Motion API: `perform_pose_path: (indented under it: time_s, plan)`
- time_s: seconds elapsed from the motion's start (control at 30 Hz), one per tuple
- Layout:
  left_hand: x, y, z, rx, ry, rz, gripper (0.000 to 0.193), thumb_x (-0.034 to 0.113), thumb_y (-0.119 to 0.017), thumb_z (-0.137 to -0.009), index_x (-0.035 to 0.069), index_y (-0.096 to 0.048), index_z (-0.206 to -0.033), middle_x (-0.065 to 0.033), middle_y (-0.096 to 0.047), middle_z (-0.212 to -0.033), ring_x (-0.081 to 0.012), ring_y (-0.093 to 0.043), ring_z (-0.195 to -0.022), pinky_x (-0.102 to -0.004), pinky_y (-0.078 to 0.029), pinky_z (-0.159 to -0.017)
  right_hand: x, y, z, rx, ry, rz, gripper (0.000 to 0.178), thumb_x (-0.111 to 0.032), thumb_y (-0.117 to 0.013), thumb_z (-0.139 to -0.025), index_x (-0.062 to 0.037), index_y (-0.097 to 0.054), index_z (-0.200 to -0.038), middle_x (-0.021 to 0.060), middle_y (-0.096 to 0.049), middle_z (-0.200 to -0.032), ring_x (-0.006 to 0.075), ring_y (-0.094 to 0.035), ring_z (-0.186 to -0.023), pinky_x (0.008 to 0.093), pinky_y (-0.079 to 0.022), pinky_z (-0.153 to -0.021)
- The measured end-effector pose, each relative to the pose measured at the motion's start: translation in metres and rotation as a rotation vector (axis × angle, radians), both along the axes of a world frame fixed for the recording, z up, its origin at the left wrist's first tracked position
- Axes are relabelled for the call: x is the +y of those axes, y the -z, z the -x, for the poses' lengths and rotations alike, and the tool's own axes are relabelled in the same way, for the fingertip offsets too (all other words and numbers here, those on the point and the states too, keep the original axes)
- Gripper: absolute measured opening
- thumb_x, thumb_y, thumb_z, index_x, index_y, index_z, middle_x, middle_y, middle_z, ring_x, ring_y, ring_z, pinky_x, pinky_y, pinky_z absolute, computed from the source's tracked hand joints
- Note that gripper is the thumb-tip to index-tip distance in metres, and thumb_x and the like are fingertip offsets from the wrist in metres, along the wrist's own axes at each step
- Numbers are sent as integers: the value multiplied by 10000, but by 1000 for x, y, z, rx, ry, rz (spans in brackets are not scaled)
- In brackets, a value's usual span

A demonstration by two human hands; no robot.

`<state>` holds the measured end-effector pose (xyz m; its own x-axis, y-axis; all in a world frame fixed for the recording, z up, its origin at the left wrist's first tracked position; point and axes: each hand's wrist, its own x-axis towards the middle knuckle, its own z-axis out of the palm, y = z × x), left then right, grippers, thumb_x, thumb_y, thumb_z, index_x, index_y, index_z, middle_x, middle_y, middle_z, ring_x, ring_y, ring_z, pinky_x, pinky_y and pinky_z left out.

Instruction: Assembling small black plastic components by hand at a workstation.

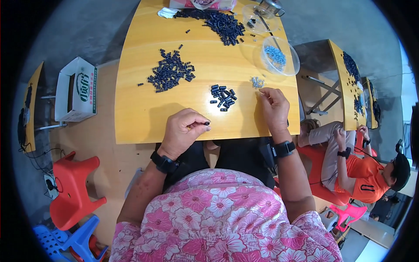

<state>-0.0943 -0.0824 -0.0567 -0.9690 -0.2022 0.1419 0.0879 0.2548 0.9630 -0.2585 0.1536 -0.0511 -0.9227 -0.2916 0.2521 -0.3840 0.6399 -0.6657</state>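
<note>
A white cardboard box [76,89] sits on a stand off the left edge of the yellow worktop [139,109]. At mid-worktop lies a spread of small dark cylinders [170,71]. Near the front edge, the left hand [185,130] is closed, pinching one small dark piece [206,124] between thumb and fingertips. A smaller heap of dark pieces [223,96] lies just ahead, between the hands. The right hand [273,107], fingers curled together, picks at a little cluster of pale metal bits [257,82]. A clear bowl of blue-grey parts [279,56] stands toward the right edge.
</note>
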Motion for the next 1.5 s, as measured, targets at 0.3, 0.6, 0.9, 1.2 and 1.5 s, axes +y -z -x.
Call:
perform_pose_path:
  time_s: [0.3, 0.6, 0.9, 1.2, 1.5]
  plan:
    - [-2, 2, 0, -15, 11, -5, 133, -53, -764, -745, 4, -709, -853, -78, -673, -829, -126, -647, -724, -237, -534, -652, -5, 6, 14, 55, -32, -116, 107, -86, -659, -835, -66, -710, -927, 176, -655, -884, 375, -649, -813, 401, -524, -708]
    - [-2, 1, -1, -15, 2, -13, 109, -26, -762, -776, -6, -713, -871, -76, -677, -833, -132, -649, -731, -243, -535, -668, 0, 4, 3, -92, 25, 111, 88, -1, -674, -800, -40, -720, -865, 100, -655, -808, 202, -645, -724, 305, -503, -664]
    - [-2, 1, -1, -25, 2, -38, 109, -21, -758, -786, -15, -712, -884, -84, -676, -854, -135, -657, -756, -243, -538, -678, 4, 4, 2, -83, -14, 128, 86, -5, -680, -814, -29, -722, -885, 68, -634, -787, 135, -604, -701, 260, -481, -653]
    - [-1, 3, 0, -1, -6, -13, 114, -17, -762, -782, -6, -706, -881, -76, -679, -851, -129, -653, -753, -242, -535, -674, -12, -2, -2, -61, 105, -76, 127, -167, -712, -761, -45, -691, -788, 121, -643, -786, 297, -637, -715, 378, -510, -673]
    - [-2, 3, -1, 11, -6, -1, 109, -26, -759, -779, -6, -703, -871, -73, -676, -840, -124, -652, -751, -237, -533, -674, -9, 4, 2, -18, 99, -108, 98, -124, -648, -779, -43, -702, -788, 158, -642, -796, 343, -642, -747, 406, -513, -686]
